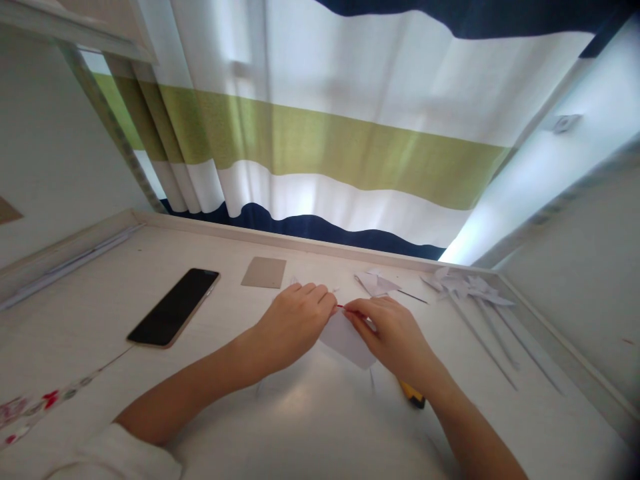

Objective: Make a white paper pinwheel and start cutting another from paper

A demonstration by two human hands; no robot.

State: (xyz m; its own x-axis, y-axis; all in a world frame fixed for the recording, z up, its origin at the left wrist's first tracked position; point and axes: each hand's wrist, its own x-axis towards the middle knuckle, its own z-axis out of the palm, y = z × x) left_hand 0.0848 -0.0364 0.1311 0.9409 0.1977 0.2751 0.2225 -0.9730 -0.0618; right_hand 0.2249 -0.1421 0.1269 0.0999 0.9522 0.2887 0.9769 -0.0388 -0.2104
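Observation:
My left hand (303, 325) and my right hand (393, 332) meet over the middle of the table, both closed. A thin red stick-like piece (341, 307) shows between their fingertips, its ends hidden in the fingers. Below it, a white sheet of paper (350, 343) hangs at a tilt, its top edge by the right fingers. Whether the left fingers also hold the paper is hidden. Just beyond the right hand lies a folded white paper piece (376, 283), with a thin dark stick (414, 296) beside it. A yellow and black tool (413, 395) is partly covered by my right wrist.
A phone (174, 308) and a square beige card (264, 273) lie on the white table (225, 413) to the left. White paper pinwheels (470, 287) on sticks rest at the right. A raised rim runs along the back, below a striped curtain (320, 140).

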